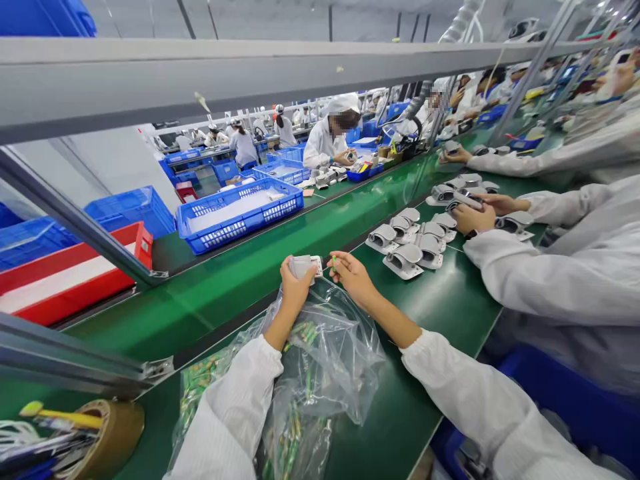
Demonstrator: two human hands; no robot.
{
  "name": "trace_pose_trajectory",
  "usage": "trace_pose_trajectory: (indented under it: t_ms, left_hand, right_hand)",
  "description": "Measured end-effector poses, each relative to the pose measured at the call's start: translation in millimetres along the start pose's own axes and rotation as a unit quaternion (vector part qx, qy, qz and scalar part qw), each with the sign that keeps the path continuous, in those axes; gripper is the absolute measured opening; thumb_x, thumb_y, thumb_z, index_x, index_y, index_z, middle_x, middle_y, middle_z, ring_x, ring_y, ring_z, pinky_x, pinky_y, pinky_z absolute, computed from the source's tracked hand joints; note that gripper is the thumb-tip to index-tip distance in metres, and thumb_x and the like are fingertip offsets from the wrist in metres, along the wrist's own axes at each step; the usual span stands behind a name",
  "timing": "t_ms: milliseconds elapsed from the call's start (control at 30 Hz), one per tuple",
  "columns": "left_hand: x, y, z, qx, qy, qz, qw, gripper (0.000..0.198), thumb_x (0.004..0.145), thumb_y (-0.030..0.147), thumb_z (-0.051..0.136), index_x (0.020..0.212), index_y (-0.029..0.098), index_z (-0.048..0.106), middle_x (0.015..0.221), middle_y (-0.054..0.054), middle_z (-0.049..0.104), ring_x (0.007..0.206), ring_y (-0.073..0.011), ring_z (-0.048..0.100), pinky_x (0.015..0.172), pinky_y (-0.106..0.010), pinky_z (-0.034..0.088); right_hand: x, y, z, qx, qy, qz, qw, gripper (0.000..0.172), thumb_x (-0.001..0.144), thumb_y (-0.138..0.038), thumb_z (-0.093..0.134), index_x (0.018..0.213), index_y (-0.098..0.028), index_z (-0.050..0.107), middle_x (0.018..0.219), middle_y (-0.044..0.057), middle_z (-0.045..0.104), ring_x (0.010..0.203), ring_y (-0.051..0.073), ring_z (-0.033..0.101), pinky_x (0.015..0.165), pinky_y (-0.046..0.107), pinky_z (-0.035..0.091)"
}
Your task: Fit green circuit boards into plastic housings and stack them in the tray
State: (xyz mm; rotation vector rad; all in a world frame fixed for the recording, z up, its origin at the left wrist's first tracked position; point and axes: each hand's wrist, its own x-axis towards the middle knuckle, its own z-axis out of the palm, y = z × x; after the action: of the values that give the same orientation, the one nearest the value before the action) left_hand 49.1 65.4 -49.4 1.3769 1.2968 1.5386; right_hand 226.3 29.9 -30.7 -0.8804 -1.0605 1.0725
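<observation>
- Left hand (296, 283): fingers closed around a grey part (301, 267), held above the upper end of a clear plastic bag (345, 343).
- Right hand (354, 279): thumb and fingertips pinching a small green piece (334, 265), just beside the grey part.
- Green worktop (385, 417): extends from bag to diagonal right edge, under the right forearm.
- Grey-white housings (404, 259): grouped beyond that forearm.
- Green belt (225, 267): along the worktop's far side.

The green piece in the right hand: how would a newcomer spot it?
Find the green worktable, then the clear plastic bag on it. By the bag's far end, the right hand pinches the green piece. Other green pieces show through the bag; this one is outside it.
</observation>
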Motion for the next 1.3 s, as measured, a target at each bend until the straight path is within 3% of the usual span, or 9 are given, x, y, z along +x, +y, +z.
trace_pose_trajectory:
  t_ms: [167, 300, 467, 667, 833, 1100, 1300]
  left_hand:
    - [-14, 5, 5.3, 0.019, -0.022, -0.006, 1.000, 0.083, 0.076, 0.048, 0.095, 0.143, 0.026, 0.054, 0.146, -0.014, 0.061, 0.139, -0.0308, 0.062, 0.124, -0.047, 0.045]
    - [-20, 10, 4.2, 0.018, -0.047, -0.006, 0.999, 0.084, 0.072, 0.048, 0.097, 0.142, 0.025, 0.055, 0.150, -0.016, 0.059, 0.144, -0.0336, 0.058, 0.126, -0.048, 0.043]
    - [-21, 10, -1.1, -0.027, -0.063, -0.048, 0.997, 0.081, 0.076, 0.050, 0.093, 0.142, 0.025, 0.053, 0.146, -0.016, 0.063, 0.137, -0.0334, 0.064, 0.121, -0.050, 0.048]
    - [-22, 11, -1.8, -0.037, -0.081, -0.058, 0.994, 0.085, 0.072, 0.051, 0.096, 0.142, 0.026, 0.055, 0.148, -0.015, 0.063, 0.139, -0.0337, 0.062, 0.121, -0.048, 0.048]
    - [-22, 16, -2.6, -0.036, -0.101, -0.059, 0.992, 0.084, 0.072, 0.048, 0.097, 0.142, 0.024, 0.057, 0.146, -0.015, 0.064, 0.136, -0.0330, 0.064, 0.120, -0.047, 0.049]
    - [-19, 20, -6.0, -0.006, -0.119, -0.058, 0.991, 0.082, 0.067, 0.038, 0.104, 0.138, 0.024, 0.065, 0.143, -0.013, 0.067, 0.139, -0.0338, 0.060, 0.124, -0.046, 0.046]
    - [-21, 17, -7.4, 0.026, -0.113, -0.024, 0.993, 0.082, 0.070, 0.042, 0.101, 0.141, 0.023, 0.063, 0.147, -0.014, 0.065, 0.142, -0.0335, 0.060, 0.124, -0.046, 0.044]
  right_hand:
    - [-2, 5, -6, -0.038, 0.015, -0.006, 0.999, 0.053, 0.084, -0.065, 0.082, 0.108, -0.024, 0.061, 0.092, 0.003, 0.076, 0.062, 0.013, 0.058, 0.056, 0.028, 0.043]
    - [-3, 12, -10, -0.100, 0.038, -0.032, 0.994, 0.053, 0.083, -0.070, 0.083, 0.100, -0.023, 0.064, 0.076, -0.001, 0.071, 0.057, 0.013, 0.052, 0.056, 0.028, 0.040]
    - [-5, 11, -12, -0.136, 0.078, -0.086, 0.984, 0.050, 0.083, -0.067, 0.087, 0.097, -0.022, 0.072, 0.096, 0.007, 0.079, 0.083, 0.021, 0.071, 0.080, 0.037, 0.057]
    - [-16, 4, -1, -0.157, 0.095, -0.157, 0.970, 0.042, 0.088, -0.064, 0.085, 0.092, -0.023, 0.077, 0.098, 0.007, 0.076, 0.093, 0.024, 0.072, 0.089, 0.041, 0.059]
    - [-21, -2, 1, -0.225, 0.072, -0.152, 0.960, 0.032, 0.095, -0.056, 0.079, 0.095, -0.024, 0.077, 0.098, 0.008, 0.078, 0.090, 0.025, 0.072, 0.083, 0.040, 0.058]
    - [-20, -2, -6, -0.358, -0.018, -0.190, 0.914, 0.015, 0.099, -0.032, 0.065, 0.102, -0.023, 0.076, 0.101, 0.010, 0.076, 0.091, 0.026, 0.070, 0.088, 0.041, 0.056]
    - [-19, -3, -9, -0.385, -0.030, -0.216, 0.897, 0.012, 0.100, -0.030, 0.065, 0.097, -0.023, 0.074, 0.096, 0.009, 0.073, 0.089, 0.025, 0.068, 0.084, 0.038, 0.052]
